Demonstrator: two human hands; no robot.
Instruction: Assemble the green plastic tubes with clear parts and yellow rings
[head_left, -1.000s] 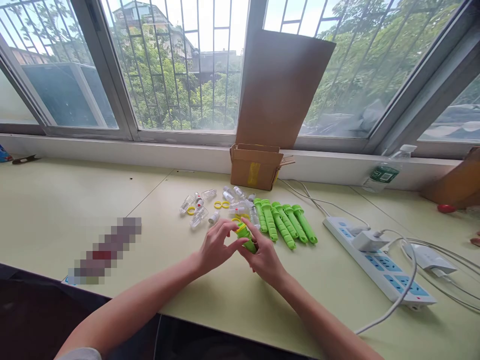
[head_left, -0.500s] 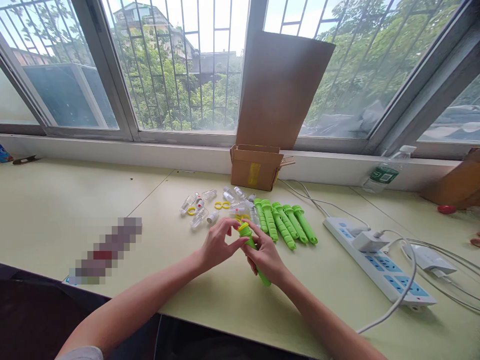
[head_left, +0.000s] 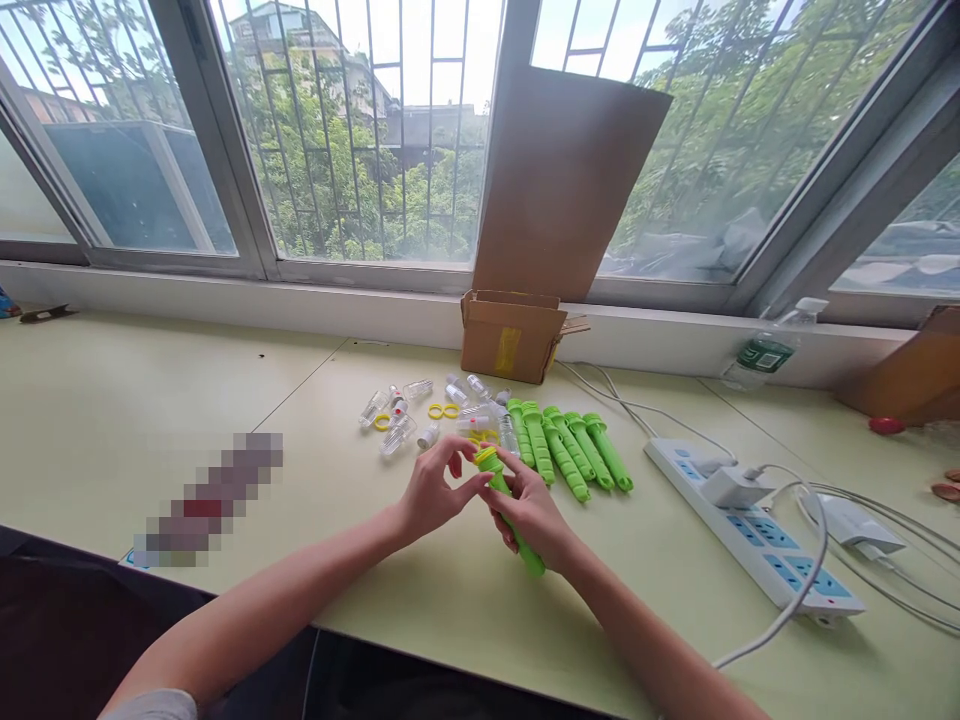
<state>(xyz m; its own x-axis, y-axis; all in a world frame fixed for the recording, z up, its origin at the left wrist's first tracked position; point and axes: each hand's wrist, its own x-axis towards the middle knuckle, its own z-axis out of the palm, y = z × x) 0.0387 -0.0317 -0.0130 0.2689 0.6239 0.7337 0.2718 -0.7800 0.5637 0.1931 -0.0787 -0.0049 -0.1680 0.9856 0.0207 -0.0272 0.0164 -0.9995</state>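
Observation:
In my right hand [head_left: 534, 512] is a green plastic tube-shaped handle [head_left: 531, 558], tilted, its ribbed wider end pointing up and away from me. A yellow ring [head_left: 487, 455] sits around that upper end. My left hand [head_left: 435, 492] pinches there, index finger at the ring and thumb against the tube just below. Right behind the hands lie several similar green handles [head_left: 574, 460], side by side. To their left are scattered clear plastic pieces [head_left: 397, 436] with white ends, and more yellow rings [head_left: 443, 411].
A small cardboard box [head_left: 501, 340] stands against the window ledge. On the right are a white power strip [head_left: 765, 540] with plugs and looping cables, and a plastic bottle [head_left: 765, 350]. A pixelated object [head_left: 214, 500] lies at the left.
Both hands keep nearly the same grip on the green handle and ring. The view has shifted very slightly.

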